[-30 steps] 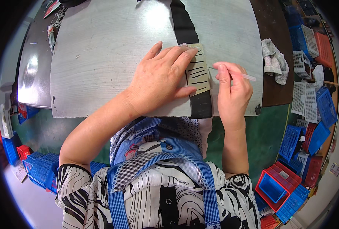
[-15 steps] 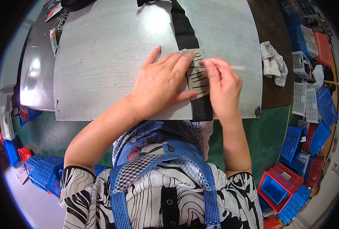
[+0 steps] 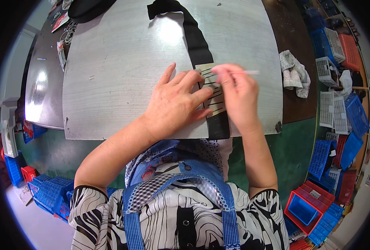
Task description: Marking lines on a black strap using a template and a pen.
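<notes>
A long black fabric strip (image 3: 198, 45) lies on the pale grey board (image 3: 118, 71), running from the board's near edge to its far part, where the end bends left. On the strip rests a flat, yellowish template (image 3: 216, 109) with several dark slots. My left hand (image 3: 170, 100) is spread over the template's left side, fingertips pressing on it, its fingers apart. In a pinch, my right hand (image 3: 241, 93) holds a thin, pale, pen-like stick (image 3: 252, 72) above the template's far right part. The stick's working tip is hidden behind the fingers.
A crumpled grey cloth (image 3: 295, 75) lies on the dark table (image 3: 293, 39) to the right. A black rounded object (image 3: 89, 9) sits at the board's far left corner, near a coiled cord (image 3: 69, 33). Stacked plastic baskets (image 3: 309, 204) stand beyond the table's right side.
My right hand has moved with the stick toward the template's far end. My left fingers have drawn back from that end and spread out. The whole view has shifted slightly.
</notes>
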A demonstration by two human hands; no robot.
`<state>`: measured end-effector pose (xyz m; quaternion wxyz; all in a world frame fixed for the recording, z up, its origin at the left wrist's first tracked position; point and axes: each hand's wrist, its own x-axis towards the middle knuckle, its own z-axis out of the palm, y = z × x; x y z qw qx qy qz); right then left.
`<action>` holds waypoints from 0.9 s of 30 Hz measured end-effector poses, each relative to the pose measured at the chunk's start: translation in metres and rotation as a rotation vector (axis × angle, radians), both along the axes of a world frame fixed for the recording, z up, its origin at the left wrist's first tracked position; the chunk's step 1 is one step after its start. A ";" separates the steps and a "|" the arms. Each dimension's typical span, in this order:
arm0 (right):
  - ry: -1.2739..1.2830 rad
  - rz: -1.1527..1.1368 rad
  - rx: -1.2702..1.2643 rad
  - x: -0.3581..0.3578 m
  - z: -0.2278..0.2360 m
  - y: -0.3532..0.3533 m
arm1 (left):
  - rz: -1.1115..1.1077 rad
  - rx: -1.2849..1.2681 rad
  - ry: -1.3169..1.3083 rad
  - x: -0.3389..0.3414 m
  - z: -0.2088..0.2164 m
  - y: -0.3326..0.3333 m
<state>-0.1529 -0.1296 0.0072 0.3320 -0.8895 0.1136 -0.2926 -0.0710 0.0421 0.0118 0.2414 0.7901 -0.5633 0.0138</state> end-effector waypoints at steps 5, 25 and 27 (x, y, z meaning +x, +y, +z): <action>0.075 -0.067 -0.094 0.004 0.007 -0.010 | 0.002 -0.010 -0.008 -0.001 0.001 0.001; 0.183 -0.011 -0.152 0.016 0.024 -0.019 | -0.005 -0.014 -0.036 -0.003 0.000 0.000; 0.281 -0.054 -0.076 0.018 0.029 -0.023 | -0.012 0.000 -0.050 -0.002 0.005 -0.002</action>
